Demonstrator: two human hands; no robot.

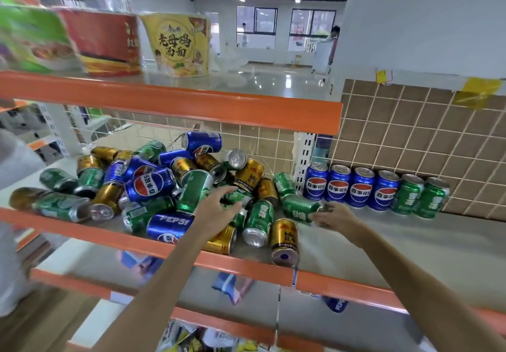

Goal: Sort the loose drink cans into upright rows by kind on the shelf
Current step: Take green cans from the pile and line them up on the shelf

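Observation:
A heap of loose blue, green and gold cans [153, 184] lies on the grey shelf [397, 245]. At the back right stands an upright row: several blue Pepsi cans [338, 187], then two green cans [419, 197]. My left hand [219, 206] reaches into the heap with fingers spread over a lying green can [236, 197]; it grips nothing that I can see. My right hand [332, 214] has its fingers round the end of another lying green can [299, 209] just in front of the blue row.
An orange shelf lip [246, 264] runs along the front, with a gold can [284, 240] lying close to it. The upper shelf [191, 105] carries instant-noodle tubs [178, 45]. A brown tiled wall [410, 138] backs the row. Snack packs lie on the shelf below.

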